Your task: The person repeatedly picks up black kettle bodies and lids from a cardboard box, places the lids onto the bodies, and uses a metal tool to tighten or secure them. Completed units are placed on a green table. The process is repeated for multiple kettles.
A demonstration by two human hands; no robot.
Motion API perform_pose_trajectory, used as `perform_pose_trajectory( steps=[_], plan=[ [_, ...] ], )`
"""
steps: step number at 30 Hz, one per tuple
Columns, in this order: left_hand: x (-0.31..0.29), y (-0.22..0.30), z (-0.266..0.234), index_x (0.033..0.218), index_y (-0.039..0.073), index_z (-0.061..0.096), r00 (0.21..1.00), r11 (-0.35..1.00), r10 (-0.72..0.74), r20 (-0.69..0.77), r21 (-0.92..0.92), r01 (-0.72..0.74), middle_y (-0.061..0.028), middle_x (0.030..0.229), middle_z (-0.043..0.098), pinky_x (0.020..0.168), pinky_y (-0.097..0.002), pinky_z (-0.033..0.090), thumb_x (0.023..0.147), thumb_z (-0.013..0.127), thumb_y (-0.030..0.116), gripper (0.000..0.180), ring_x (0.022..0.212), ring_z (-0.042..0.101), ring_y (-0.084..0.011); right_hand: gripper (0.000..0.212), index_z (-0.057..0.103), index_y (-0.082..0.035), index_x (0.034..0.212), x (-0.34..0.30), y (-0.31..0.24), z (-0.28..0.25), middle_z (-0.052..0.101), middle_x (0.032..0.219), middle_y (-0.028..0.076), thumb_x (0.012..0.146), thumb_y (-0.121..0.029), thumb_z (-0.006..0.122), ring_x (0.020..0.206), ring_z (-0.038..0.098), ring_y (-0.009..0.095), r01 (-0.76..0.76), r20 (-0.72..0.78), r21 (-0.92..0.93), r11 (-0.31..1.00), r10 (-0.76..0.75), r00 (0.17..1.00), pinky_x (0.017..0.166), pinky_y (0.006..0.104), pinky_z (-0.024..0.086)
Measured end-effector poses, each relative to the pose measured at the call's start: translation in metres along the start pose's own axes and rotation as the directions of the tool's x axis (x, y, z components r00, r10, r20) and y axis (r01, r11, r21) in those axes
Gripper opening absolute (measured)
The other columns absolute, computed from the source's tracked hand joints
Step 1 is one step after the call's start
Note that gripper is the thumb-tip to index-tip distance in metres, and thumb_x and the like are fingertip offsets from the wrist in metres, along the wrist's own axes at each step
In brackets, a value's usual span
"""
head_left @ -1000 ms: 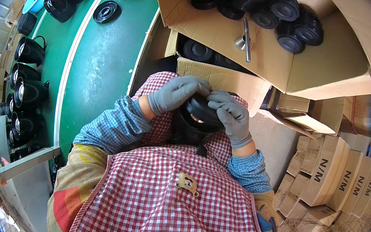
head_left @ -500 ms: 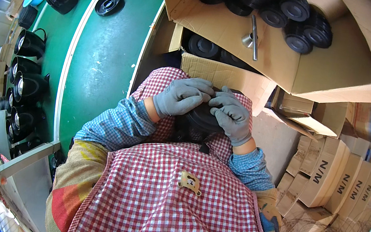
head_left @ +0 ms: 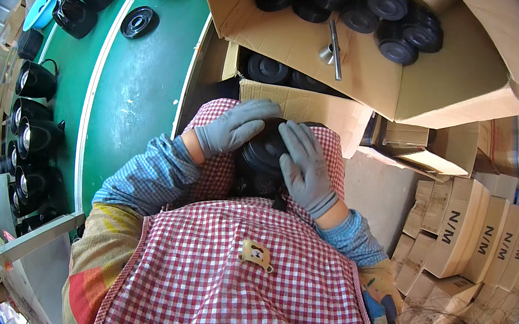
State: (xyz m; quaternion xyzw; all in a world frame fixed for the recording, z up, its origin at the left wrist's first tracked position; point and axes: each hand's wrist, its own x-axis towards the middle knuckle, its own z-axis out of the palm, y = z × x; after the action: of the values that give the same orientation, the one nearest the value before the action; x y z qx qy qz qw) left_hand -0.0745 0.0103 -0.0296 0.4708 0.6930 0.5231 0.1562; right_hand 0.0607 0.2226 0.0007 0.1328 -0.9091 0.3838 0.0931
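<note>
A round black part (head_left: 265, 156) is being held in the lap, both gloved hands, left (head_left: 236, 127) and right (head_left: 304, 167), being pressed closed around it; seemingly rigid, light, best gripped by its rim.

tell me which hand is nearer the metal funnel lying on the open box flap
Right. The right hand rests on the black round part just below the flap, under the metal funnel. The left hand lies farther left on the same part.

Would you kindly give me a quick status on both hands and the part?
Left hand and right hand, grey-gloved, both pressed on the black round part in the lap. Cardboard box of like parts just ahead. Nothing between.
</note>
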Motion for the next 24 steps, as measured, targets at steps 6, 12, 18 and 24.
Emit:
perform_pose_trajectory(
  steps=[6,12,18,24],
  plan=[
    [0.0,0.065,0.013,0.155,0.004,0.035,0.99,0.863,0.07,0.119,0.491,-0.12,-0.0267,0.158,0.036,0.12,-0.0633,0.017,0.093,0.046,0.072,0.093,0.147,0.031,-0.0486,0.052,0.045,-0.001,0.149,0.004,0.064,0.013,0.039,0.157,0.023,0.105,-0.029,0.046,0.146,0.037,0.037,-0.116,-0.027,0.324,0.939,0.131,0.991,0.122,0.0508,0.026],
    [-0.003,0.026,-0.004,0.156,0.002,0.034,0.989,0.741,-0.118,-0.093,0.655,0.15,-0.0267,0.159,0.035,0.12,-0.0614,0.015,0.093,0.047,0.071,0.094,0.148,0.028,-0.0472,0.055,0.052,-0.001,0.143,-0.008,0.007,-0.01,0.046,0.151,0.023,0.105,-0.039,0.04,0.143,0.038,0.043,0.12,0.059,0.142,0.983,-0.129,0.99,0.119,0.0551,0.028],
    [-0.009,0.016,0.004,0.149,0.003,0.043,0.985,0.824,-0.043,-0.166,0.551,0.129,-0.0251,0.151,0.045,0.116,-0.0627,0.022,0.089,0.06,0.062,0.085,0.141,0.039,-0.0466,0.057,0.052,-0.004,0.143,-0.015,-0.012,-0.013,0.048,0.15,0.021,0.104,-0.045,0.042,0.143,0.04,0.039,0.215,0.122,-0.042,0.976,-0.209,0.97,0.119,0.0561,0.027],
    [0.002,0.056,0.012,0.152,0.002,0.039,0.999,0.887,0.031,0.02,0.461,-0.037,-0.0241,0.152,0.042,0.118,-0.0618,0.018,0.09,0.057,0.065,0.09,0.143,0.033,-0.0479,0.064,0.052,-0.003,0.145,-0.012,0.014,-0.005,0.048,0.151,0.021,0.103,-0.051,0.045,0.146,0.036,0.04,0.096,0.065,0.068,0.993,-0.101,0.993,0.123,0.0533,0.019]
  ],
)
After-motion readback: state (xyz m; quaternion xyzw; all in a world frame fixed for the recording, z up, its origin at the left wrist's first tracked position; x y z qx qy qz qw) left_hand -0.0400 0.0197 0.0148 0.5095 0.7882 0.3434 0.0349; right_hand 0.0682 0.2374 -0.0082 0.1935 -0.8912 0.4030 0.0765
